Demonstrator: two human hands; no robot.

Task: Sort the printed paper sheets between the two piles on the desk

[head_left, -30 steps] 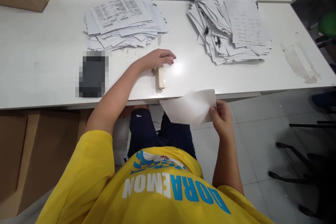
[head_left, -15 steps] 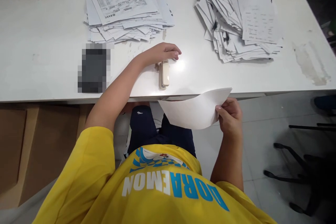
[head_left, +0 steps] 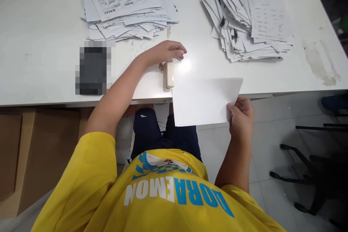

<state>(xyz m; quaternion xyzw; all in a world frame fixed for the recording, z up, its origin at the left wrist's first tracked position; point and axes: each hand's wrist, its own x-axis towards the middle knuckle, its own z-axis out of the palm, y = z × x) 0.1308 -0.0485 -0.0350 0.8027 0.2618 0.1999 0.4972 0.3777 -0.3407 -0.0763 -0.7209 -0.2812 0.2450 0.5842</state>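
Paper [head_left: 203,105], blank white rectangle, right of frame centre, one edge pinched in the right hand [head_left: 241,114].
Upper centre, left hand [head_left: 168,51] curls over an oblong cream plastic stapler [head_left: 170,74], grip unclear; paper held one-sidedly could sag and skew.

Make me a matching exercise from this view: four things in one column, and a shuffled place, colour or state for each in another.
1. Stapler
2. Right hand
3. Shirt
4. Left hand

A. Yellow with lettering
B. By the stapler's far end
C. Cream-coloured
D. Gripping the paper near a corner

Pairs: 1-C, 2-D, 3-A, 4-B
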